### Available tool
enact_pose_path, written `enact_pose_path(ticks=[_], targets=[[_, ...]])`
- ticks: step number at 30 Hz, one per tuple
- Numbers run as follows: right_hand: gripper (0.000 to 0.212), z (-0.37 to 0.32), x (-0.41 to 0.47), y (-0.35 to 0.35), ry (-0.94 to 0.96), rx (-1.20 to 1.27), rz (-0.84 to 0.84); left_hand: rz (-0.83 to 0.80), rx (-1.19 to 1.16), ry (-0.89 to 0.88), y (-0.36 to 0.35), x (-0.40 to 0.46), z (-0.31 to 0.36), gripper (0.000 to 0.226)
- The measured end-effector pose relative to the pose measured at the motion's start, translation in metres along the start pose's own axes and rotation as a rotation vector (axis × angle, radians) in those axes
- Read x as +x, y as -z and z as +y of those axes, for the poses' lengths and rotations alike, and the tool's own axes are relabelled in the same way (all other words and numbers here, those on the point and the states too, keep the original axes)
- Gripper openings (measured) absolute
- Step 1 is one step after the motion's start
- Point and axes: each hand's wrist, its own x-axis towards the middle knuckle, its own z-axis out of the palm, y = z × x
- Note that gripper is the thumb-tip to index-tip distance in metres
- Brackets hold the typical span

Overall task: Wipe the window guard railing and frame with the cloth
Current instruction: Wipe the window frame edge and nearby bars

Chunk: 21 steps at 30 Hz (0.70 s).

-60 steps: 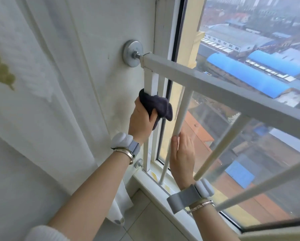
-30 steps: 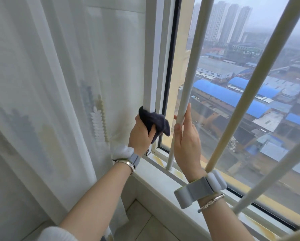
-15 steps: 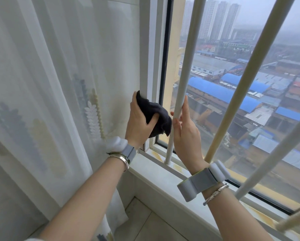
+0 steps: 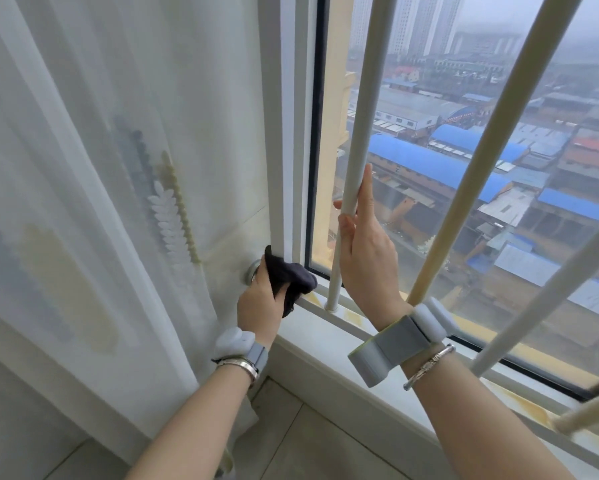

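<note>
At frame's foot, left hand (image 4: pixel 260 299), clutching the cloth (image 4: pixel 289 278), has slid down from mid-height, finishing this upright; right hand (image 4: pixel 365 258) still grasps the nearest bar (image 4: pixel 355 140).

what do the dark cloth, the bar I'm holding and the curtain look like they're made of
Dark cloth: soft fabric, matte; it bunches in the left hand.
Bar, in the right hand: probably painted metal; smooth off-white tube, though plastic is possible.
Curtain: thin sheer textile; light passes through, with a leaf motif.
</note>
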Motion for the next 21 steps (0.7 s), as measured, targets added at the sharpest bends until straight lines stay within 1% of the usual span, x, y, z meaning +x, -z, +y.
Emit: enact_pose_path(ticks=[4, 7, 8, 9, 10, 12, 13, 14, 15, 17, 19, 20, 21], targets=[[0.062, -0.001, -0.003, 0.006, 0.004, -0.041, 0.031, 0.067, 0.057, 0.015, 0.021, 0.002, -0.005, 0.039], [0.054, -0.003, -0.031, 0.003, 0.036, -0.025, 0.167, 0.075, -0.010, -0.047, 0.036, -0.010, -0.002, 0.034], [0.052, -0.003, -0.046, 0.000, 0.048, 0.010, 0.162, 0.045, -0.056, -0.069, 0.038, -0.015, -0.001, 0.033], [0.051, -0.002, -0.059, -0.004, 0.062, 0.051, 0.108, 0.006, -0.114, -0.094, 0.040, -0.017, 0.000, 0.032], [0.051, 0.000, -0.071, -0.008, 0.074, 0.084, 0.011, -0.032, -0.179, -0.118, 0.040, -0.020, 0.001, 0.032], [0.059, 0.003, -0.089, -0.016, 0.071, 0.126, -0.234, -0.088, -0.280, -0.156, 0.041, -0.026, 0.003, 0.035], [0.065, 0.004, -0.094, -0.019, 0.074, 0.142, -0.331, -0.124, -0.319, -0.167, 0.042, -0.029, 0.006, 0.038], [0.070, 0.005, -0.097, -0.022, 0.081, 0.162, -0.385, -0.161, -0.355, -0.173, 0.044, -0.031, 0.009, 0.042], [0.072, 0.006, -0.098, -0.024, 0.084, 0.189, -0.402, -0.192, -0.384, -0.177, 0.046, -0.032, 0.011, 0.045], [0.068, 0.006, -0.097, -0.024, 0.040, 0.250, -0.373, -0.279, -0.468, -0.146, 0.053, -0.032, 0.011, 0.051], [0.063, 0.007, -0.094, -0.022, -0.010, 0.259, -0.318, -0.388, -0.585, -0.066, 0.063, -0.029, 0.007, 0.055], [0.061, 0.007, -0.093, -0.022, 0.008, 0.214, -0.268, -0.399, -0.609, -0.029, 0.068, -0.026, 0.005, 0.055], [0.060, 0.008, -0.090, -0.024, 0.063, 0.135, -0.208, -0.369, -0.614, -0.006, 0.073, -0.023, 0.004, 0.055]])
